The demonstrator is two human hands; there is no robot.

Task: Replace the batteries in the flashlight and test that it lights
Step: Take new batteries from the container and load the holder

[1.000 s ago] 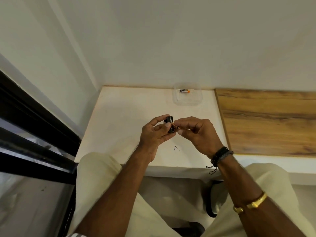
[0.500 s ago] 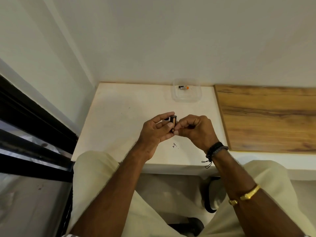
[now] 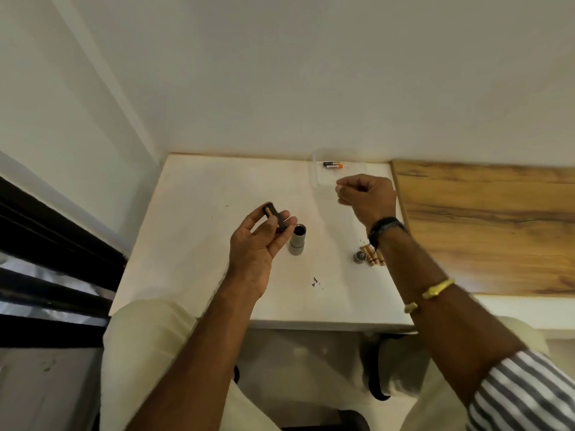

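Our left hand (image 3: 259, 241) is raised over the counter (image 3: 199, 244), fingers curled loosely around a small black battery holder (image 3: 275, 217); a tan cell seems to sit in one of its slots, though we cannot tell how many slots are filled. Our right hand (image 3: 367, 197) reaches toward the back of the counter with the fingers curled in and thumb and forefinger pinched together; nothing shows between them, so we cannot tell whether it carries anything.

Just beside the left fingertips the flashlight body (image 3: 297, 241) stands upright on the counter, its dark open end facing up and apparently empty. Farther right, partly hidden behind our right wrist, lie the round end cap (image 3: 361, 256) and, touching it, a cluster of tan batteries (image 3: 375, 258). At the back, just beyond the right hand, a clear plastic container (image 3: 319, 172) holds a black-and-orange battery (image 3: 333, 165).

We judge the job to be about midway. The flashlight is opened and the holder is out, and the tan cells by the cap may be the removed ones. What is left, as we read it: fill the holder with cells from the container, slide it into the body, screw on the cap, and switch the light on.
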